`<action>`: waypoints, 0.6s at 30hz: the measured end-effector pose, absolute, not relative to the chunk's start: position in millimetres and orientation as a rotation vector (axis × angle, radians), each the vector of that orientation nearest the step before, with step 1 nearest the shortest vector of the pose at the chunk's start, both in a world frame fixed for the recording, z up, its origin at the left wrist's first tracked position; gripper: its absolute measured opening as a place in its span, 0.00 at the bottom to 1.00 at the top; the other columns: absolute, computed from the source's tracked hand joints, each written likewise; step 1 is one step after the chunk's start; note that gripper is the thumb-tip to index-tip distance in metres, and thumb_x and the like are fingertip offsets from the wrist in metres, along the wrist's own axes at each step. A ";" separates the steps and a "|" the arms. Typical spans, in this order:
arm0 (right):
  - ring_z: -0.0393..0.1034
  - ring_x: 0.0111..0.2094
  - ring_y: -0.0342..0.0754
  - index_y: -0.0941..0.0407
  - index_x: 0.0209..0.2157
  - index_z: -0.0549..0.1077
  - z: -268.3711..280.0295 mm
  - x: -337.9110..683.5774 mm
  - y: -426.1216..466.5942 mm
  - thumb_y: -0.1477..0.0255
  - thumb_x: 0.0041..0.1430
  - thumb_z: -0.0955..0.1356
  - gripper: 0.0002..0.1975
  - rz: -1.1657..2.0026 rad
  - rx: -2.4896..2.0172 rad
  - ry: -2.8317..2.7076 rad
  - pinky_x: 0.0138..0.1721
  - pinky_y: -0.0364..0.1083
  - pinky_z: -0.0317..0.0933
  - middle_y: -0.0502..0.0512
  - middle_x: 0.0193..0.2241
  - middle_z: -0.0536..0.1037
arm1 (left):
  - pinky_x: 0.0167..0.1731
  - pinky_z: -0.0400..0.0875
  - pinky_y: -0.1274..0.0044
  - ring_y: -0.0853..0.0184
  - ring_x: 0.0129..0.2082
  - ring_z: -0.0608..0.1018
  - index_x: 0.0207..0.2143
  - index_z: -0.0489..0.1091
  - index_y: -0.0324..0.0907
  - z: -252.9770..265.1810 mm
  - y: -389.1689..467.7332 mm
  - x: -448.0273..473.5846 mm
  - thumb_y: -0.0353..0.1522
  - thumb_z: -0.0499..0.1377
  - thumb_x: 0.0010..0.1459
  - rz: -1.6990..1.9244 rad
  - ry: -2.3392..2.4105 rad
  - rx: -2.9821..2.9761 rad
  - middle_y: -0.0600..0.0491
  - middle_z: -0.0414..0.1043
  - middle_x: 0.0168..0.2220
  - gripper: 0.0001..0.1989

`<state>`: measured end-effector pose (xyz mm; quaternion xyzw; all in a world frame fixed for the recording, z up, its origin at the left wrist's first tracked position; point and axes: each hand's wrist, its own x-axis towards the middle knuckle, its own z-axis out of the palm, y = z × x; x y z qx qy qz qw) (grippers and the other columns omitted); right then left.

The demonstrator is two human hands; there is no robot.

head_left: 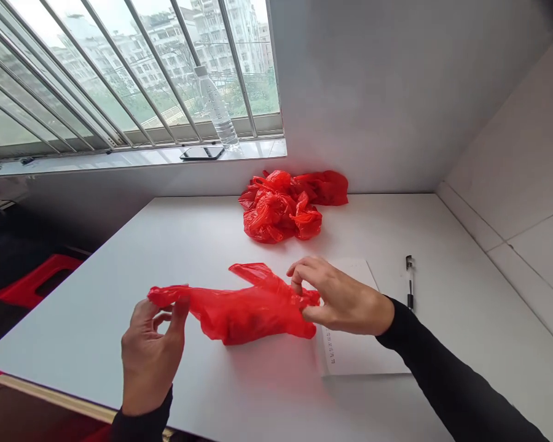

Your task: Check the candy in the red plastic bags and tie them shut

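Note:
A red plastic bag (pixel 253 313) is stretched sideways between my two hands, above the white table (pixel 188 227). My left hand (pixel 154 344) pinches its twisted left end between thumb and fingers. At the other end, my right hand (pixel 332 294) has its thumb and fingers closed on the gathered plastic. A loose flap of the bag sticks up near the right hand. Something darker shows faintly through the bag's lower part, but I cannot make out what it is. Partly under my right hand and forearm lies a white paper notebook (pixel 350 356) with handwritten marks down its left side.
Several crumpled red plastic bags (pixel 281 205) lie heaped at the table's back edge by the wall. A black and clear pen (pixel 410 282) rests right of the notebook. On the windowsill are a phone (pixel 201 153) and a clear water bottle (pixel 217 110). A red stool (pixel 41 282) stands at left.

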<state>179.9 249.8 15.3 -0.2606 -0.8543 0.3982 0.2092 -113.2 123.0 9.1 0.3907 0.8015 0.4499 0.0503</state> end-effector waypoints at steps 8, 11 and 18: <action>0.72 0.48 0.50 0.52 0.65 0.63 34.9 172.9 228.8 0.68 0.60 0.74 0.33 1.439 -0.480 -2.327 0.51 0.50 0.66 0.58 0.48 0.77 | 0.34 0.69 0.73 0.67 0.26 0.71 0.42 0.78 0.50 24.9 115.1 -79.5 0.52 0.66 0.52 1.277 2.283 1.191 0.59 0.67 0.23 0.21; 0.71 0.43 0.47 0.54 0.52 0.74 40.1 175.9 224.8 0.76 0.61 0.71 0.17 1.318 -0.365 -2.339 0.48 0.47 0.66 0.54 0.40 0.78 | 0.34 0.72 0.74 0.63 0.31 0.77 0.39 0.76 0.48 29.3 116.3 -73.8 0.53 0.68 0.48 1.263 2.213 1.193 0.56 0.75 0.28 0.23; 0.71 0.37 0.45 0.57 0.40 0.74 42.0 182.0 211.5 0.74 0.59 0.72 0.08 1.367 0.040 -2.353 0.44 0.42 0.66 0.52 0.36 0.78 | 0.26 0.67 0.78 0.69 0.24 0.70 0.35 0.75 0.46 36.4 115.5 -74.7 0.51 0.62 0.57 1.381 2.238 1.103 0.58 0.70 0.22 0.19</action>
